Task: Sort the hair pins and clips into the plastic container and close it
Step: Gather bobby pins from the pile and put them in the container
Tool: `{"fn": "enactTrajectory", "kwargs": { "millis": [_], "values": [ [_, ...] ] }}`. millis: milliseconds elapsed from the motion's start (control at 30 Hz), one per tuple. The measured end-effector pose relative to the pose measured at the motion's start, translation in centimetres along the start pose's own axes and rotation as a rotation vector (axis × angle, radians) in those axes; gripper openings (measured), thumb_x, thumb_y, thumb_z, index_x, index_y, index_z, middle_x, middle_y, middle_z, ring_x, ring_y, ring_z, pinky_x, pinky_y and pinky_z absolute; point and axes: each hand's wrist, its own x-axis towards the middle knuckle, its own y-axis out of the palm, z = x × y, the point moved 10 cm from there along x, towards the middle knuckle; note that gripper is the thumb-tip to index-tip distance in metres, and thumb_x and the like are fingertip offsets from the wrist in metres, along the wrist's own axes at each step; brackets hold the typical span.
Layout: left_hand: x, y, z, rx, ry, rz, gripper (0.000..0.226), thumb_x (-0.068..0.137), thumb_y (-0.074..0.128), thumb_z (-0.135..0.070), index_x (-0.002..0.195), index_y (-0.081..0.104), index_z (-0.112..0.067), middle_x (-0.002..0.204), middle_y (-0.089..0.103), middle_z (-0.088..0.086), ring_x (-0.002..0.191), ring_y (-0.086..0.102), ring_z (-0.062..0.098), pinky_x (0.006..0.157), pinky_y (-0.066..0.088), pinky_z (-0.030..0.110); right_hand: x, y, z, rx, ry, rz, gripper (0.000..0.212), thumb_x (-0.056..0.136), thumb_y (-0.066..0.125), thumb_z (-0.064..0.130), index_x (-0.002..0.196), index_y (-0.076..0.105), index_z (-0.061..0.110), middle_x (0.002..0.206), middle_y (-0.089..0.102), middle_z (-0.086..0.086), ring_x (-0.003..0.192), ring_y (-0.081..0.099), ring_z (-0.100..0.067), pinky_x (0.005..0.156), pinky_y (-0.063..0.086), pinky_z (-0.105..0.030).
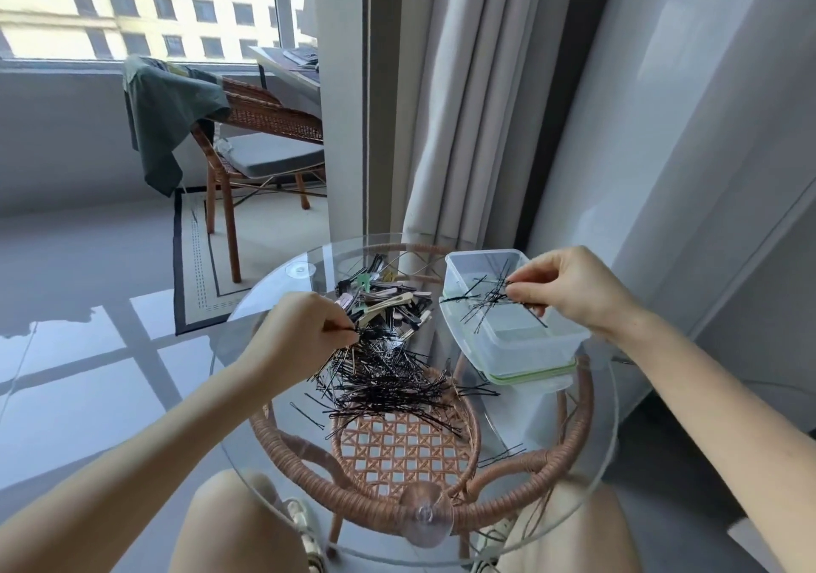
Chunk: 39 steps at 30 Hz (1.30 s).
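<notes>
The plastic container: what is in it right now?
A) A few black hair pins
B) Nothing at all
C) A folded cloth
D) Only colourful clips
A: a few black hair pins lie crisscrossed in the clear plastic container, while the colourful clips remain on the glass table.

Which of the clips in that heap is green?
The green clip at the far left end of the clip heap, beyond the left hand. The clips around it look beige, pink, grey or black.

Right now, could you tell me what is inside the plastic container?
The plastic container holds a few black hair pins, while the right hand holds more above them. The hand hides part of the far side.
</notes>
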Motion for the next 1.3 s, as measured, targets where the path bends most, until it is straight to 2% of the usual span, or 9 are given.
{"fn": "enactTrajectory", "kwargs": {
  "millis": [167, 367, 567, 667, 733, 833, 933, 1100, 1300],
  "values": [
    [0.7, -0.7, -1.2, -0.036, -0.003, -0.026, 0.013, 0.078, 0.07, -0.023, 0.084, 0.076, -0.014, 0.071, 0.073, 0.002, 0.06, 0.066, 0.021, 0.061, 0.056, 0.033, 2.3, -3.7, -3.7, -0.061, 0.072, 0.007, 0.011, 0.074, 0.071, -0.004, 0.071, 0.071, 0.008, 0.059, 0.065, -0.008, 0.044, 0.053, -0.007, 0.045, 0.047, -0.017],
    [2.3, -0.4, -3.8, -0.083, 0.028, -0.04, 0.014, 0.077, 0.071, -0.021, 0.085, 0.076, -0.012, 0.074, 0.074, 0.005, 0.064, 0.066, 0.017, 0.064, 0.055, 0.026, 3.2, 0.0, -7.6, -0.325, 0.148, 0.366, 0.011, 0.073, 0.073, 0.004, 0.071, 0.072, 0.014, 0.055, 0.066, 0.001, 0.047, 0.055, -0.006, 0.053, 0.047, -0.02],
    [4.5, 1.3, -7.2, -0.093, 0.091, -0.017, 0.014, 0.077, 0.071, -0.022, 0.085, 0.077, -0.012, 0.074, 0.074, 0.006, 0.062, 0.064, 0.018, 0.063, 0.054, 0.028, 3.8, 3.2, -9.0, -0.436, 0.114, 0.47, 0.012, 0.076, 0.07, 0.005, 0.086, 0.074, 0.012, 0.077, 0.072, -0.004, 0.053, 0.058, 0.004, 0.059, 0.047, -0.014],
    [5.5, 2.4, -9.3, -0.13, 0.124, 0.001, 0.013, 0.078, 0.071, -0.02, 0.084, 0.077, -0.01, 0.074, 0.074, 0.008, 0.062, 0.063, 0.019, 0.065, 0.054, 0.03, 3.4, 4.2, -9.6, -0.509, 0.093, 0.517, 0.023, 0.079, 0.069, 0.007, 0.102, 0.071, 0.009, 0.097, 0.073, -0.002, 0.075, 0.062, 0.002, 0.065, 0.043, -0.001],
    [6.2, 3.2, -10.9, -0.166, 0.142, 0.005, 0.013, 0.078, 0.071, -0.019, 0.085, 0.076, -0.01, 0.077, 0.074, 0.007, 0.06, 0.06, 0.016, 0.066, 0.053, 0.026, 3.2, 2.6, -9.4, -0.484, 0.077, 0.429, 0.025, 0.08, 0.066, 0.004, 0.104, 0.07, 0.01, 0.103, 0.072, -0.002, 0.086, 0.062, -0.001, 0.071, 0.042, 0.0],
    [7.4, 5.2, -13.2, -0.193, 0.161, 0.03, 0.014, 0.078, 0.07, -0.02, 0.085, 0.076, -0.009, 0.078, 0.074, 0.007, 0.062, 0.058, 0.015, 0.068, 0.053, 0.026, 2.4, -3.2, -7.9, -0.362, 0.012, 0.031, 0.022, 0.083, 0.062, 0.003, 0.099, 0.072, 0.011, 0.093, 0.072, 0.001, 0.085, 0.062, -0.004, 0.074, 0.041, -0.001],
    [8.9, 8.8, -15.1, -0.115, 0.174, 0.096, 0.017, 0.08, 0.067, -0.021, 0.079, 0.073, -0.005, 0.073, 0.071, 0.012, 0.064, 0.059, 0.023, 0.065, 0.05, 0.028, -0.1, -7.4, -7.1, -0.304, -0.037, -0.228, 0.016, 0.081, 0.063, 0.005, 0.088, 0.074, 0.014, 0.078, 0.069, 0.009, 0.08, 0.064, -0.008, 0.078, 0.048, -0.019],
    [9.6, 15.6, -17.4, 0.234, 0.222, 0.346, 0.017, 0.085, 0.058, -0.011, 0.092, 0.067, 0.003, 0.077, 0.056, 0.012, 0.09, 0.063, 0.034, 0.072, 0.049, 0.037, -2.5, -7.4, -7.1, -0.357, -0.026, -0.182, 0.015, 0.083, 0.063, 0.009, 0.087, 0.074, 0.018, 0.077, 0.068, 0.012, 0.08, 0.065, -0.008, 0.076, 0.048, -0.021],
    [9.2, 16.1, -17.0, 0.24, 0.306, 0.474, 0.045, 0.085, 0.062, -0.027, 0.126, 0.055, -0.008, 0.127, 0.059, 0.007, 0.114, 0.055, 0.025, 0.094, 0.043, 0.032, -4.4, -6.5, -5.1, -0.377, -0.116, -0.18, 0.014, 0.083, 0.065, 0.016, 0.095, 0.073, 0.018, 0.088, 0.072, 0.009, 0.077, 0.063, -0.002, 0.072, 0.043, -0.008]
  ]
}}
